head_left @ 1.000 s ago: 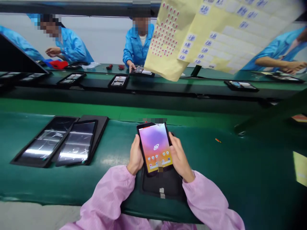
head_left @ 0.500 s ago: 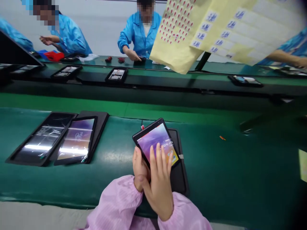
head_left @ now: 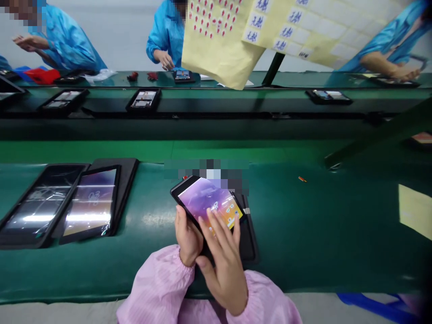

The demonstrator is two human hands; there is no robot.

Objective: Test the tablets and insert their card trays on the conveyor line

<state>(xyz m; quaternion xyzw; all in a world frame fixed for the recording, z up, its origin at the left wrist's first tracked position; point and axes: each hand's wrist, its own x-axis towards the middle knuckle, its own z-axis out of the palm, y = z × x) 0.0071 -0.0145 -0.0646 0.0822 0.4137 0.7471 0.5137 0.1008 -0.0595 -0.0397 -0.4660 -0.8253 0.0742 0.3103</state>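
**Tablet computer (head_left: 207,202) held in both hands, seen from your head.** The lit tablet lies at centre, over the near part of the green surface (head_left: 141,274), tilted and turned slantwise. Its long axis runs from upper left to lower right, with the short far edge pointing upper left. Your left hand (head_left: 186,236) is closed around the tablet's left long edge and is the nearer hand to that far end. Your right hand (head_left: 224,270) lies over the lower part of the screen, open, with the fingers (head_left: 216,220) spread and touching the glass.

A black tray (head_left: 251,243) lies beneath the tablet's right side; you cannot tell whether the two touch. Pink sleeves (head_left: 158,283) end at gathered cuffs near both wrists. Left of your hands, a second tablet (head_left: 91,202) and a third tablet (head_left: 33,204) lie in dark trays on the same surface. A pixelated patch hides the area just beyond the tablet's far edge. A small orange scrap (head_left: 302,179) lies well to the right.
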